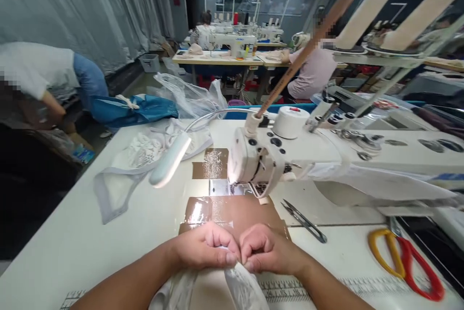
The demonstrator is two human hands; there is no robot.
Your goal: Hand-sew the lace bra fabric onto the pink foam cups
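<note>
My left hand and my right hand come together at the table's near edge, thumbs and fingers closed. Both pinch the top edge of a pale bra piece, whose white and beige fabric hangs down towards me. What lies right between the fingertips is partly hidden. Just beyond the hands, brown tape covers the sewing bed. The sewing machine stands behind it, its needle area above a metal plate. A finished-looking bra with grey edging and white lace lies to the left.
Thread snips and scissors with yellow and red handles lie at the right. A lamp on a bendy neck hangs over the left side. A measuring tape strip runs along the near edge. A person bends at the left.
</note>
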